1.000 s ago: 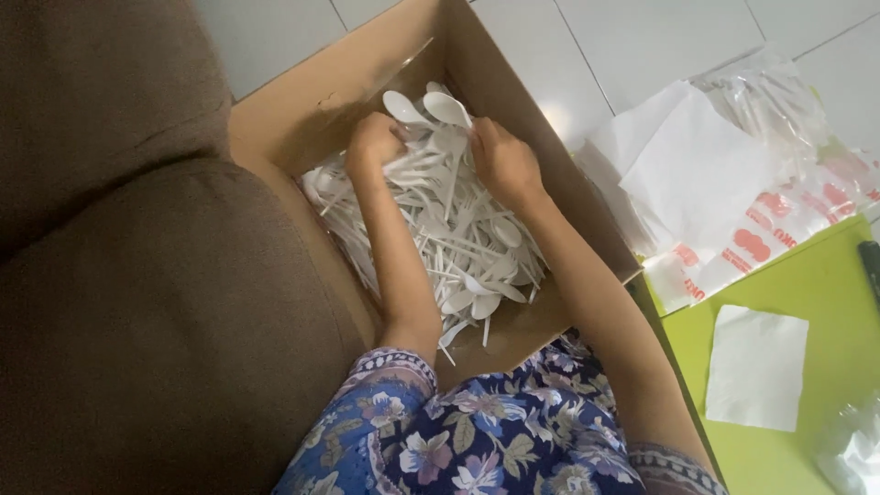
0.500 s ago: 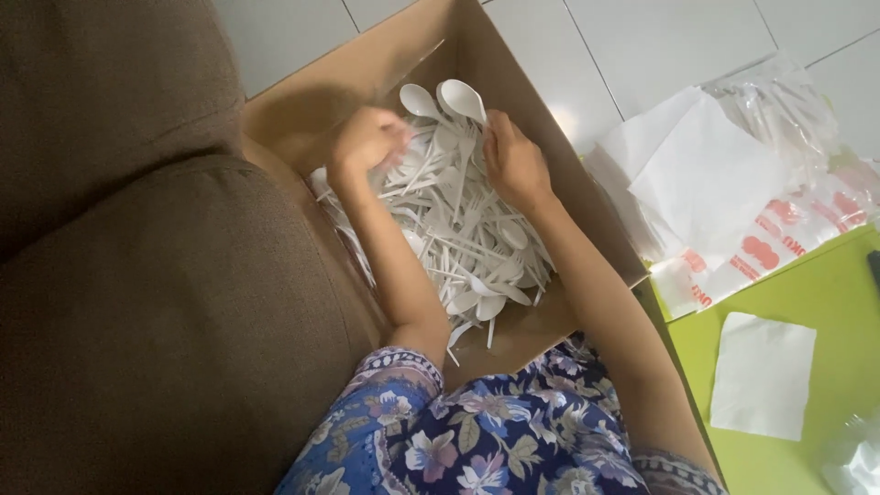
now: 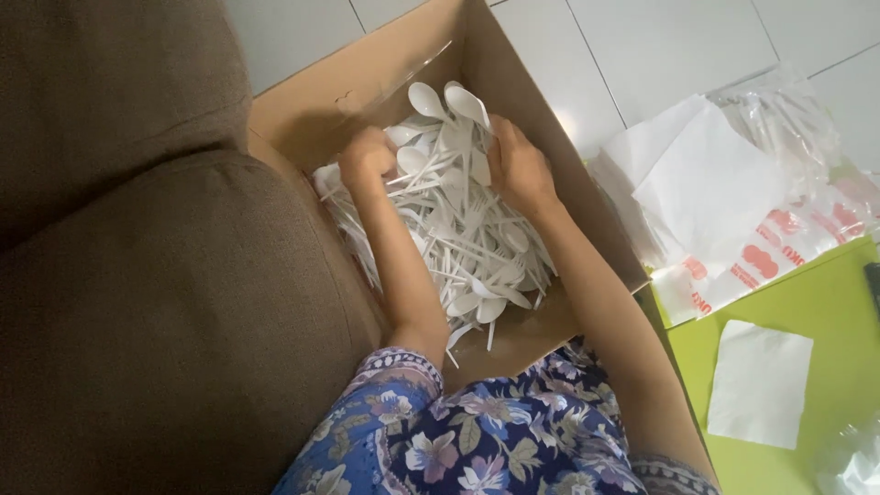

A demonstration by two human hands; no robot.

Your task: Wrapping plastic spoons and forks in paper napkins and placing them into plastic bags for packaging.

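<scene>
Both hands deep in cardboard box (image 3: 550,119) beside sofa (image 3: 137,302), in pile of white plastic spoons (image 3: 467,247). Best gather w/ handles aligned, bowls one way. Left hand (image 3: 365,160) fisted on spoons; right hand (image 3: 515,165) curled round a bunch, bowls sticking up.

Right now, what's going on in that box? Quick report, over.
Left hand closed on white plastic spoons. Right hand gripping the same pile. Cardboard box wedged beside brown sofa. Nothing blocking.

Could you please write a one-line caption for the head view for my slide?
Left hand and right hand dig into white plastic spoons in a cardboard box.
</scene>
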